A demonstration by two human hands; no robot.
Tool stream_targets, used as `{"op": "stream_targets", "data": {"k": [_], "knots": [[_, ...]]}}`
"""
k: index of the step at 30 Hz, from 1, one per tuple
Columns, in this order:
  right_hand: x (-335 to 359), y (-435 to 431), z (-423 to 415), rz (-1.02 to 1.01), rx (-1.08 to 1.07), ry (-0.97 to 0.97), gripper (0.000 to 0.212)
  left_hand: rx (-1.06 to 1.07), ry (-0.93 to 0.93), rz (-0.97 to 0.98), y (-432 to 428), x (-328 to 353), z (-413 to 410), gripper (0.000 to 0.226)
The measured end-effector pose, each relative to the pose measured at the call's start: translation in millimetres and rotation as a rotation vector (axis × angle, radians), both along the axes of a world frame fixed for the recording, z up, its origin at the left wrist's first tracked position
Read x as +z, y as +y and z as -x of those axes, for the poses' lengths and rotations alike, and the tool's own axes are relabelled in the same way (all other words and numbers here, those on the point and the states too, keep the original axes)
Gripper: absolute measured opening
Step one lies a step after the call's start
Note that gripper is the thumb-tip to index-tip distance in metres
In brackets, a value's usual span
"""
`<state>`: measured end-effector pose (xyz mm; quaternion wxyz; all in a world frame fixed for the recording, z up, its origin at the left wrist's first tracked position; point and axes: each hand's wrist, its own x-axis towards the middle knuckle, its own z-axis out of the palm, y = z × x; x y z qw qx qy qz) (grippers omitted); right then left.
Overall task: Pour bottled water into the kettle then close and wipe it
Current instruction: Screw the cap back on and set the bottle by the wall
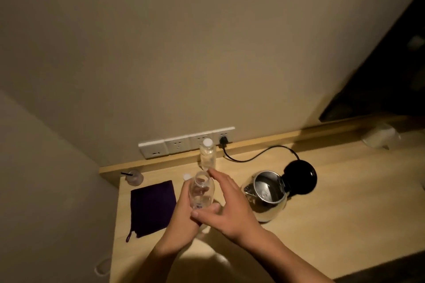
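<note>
1. An uncapped clear bottle [201, 190] is gripped around its lower body by the left hand [181, 211].
2. The right hand [226, 209] is held open with fingers spread, its thumb laid against the bottle's base.
3. A dark cloth [151, 207] is laid flat left of the hands.
4. The kettle [268, 195] is stood on the wooden counter [345, 202] to the right, lid [300, 177] tipped back.
5. A capped bottle [207, 154] is seen farther back, before the wall sockets [184, 145].

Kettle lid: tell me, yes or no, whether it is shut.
No: the kettle stands with its black lid swung back, so the shiny inside shows.
</note>
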<state>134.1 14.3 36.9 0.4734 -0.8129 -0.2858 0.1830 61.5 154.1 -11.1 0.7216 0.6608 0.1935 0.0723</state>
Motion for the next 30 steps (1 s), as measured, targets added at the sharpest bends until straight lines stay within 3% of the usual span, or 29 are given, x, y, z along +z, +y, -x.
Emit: {"op": "stream_targets", "data": {"k": [5, 10, 16, 23, 30], "knots": [[-10.6, 24.9, -2.4, -0.02, 0.022, 0.068, 0.07, 0.023, 0.068, -0.026, 10.3, -16.1, 8.9, 0.08], [-27.1, 31.7, -11.6, -0.011, 0.008, 0.095, 0.065, -0.228, 0.299, -0.103, 55.2, -25.6, 22.1, 0.115], [-52.1, 23.9, -29.1, 0.089, -0.036, 0.096, 0.068, 0.005, 0.54, -0.483, 99.6, -74.3, -44.0, 0.061], [-62.8, 16.8, -39.2, 0.144, -0.057, 0.094, 0.07, -0.274, 0.624, -0.953, 96.5, -119.7, -117.9, 0.046], [-55.9, 11.8, -41.3, 0.134, -0.073, 0.106, 0.067, -0.255, 0.703, -1.064, 100.0, -148.0, -121.5, 0.038]]}}
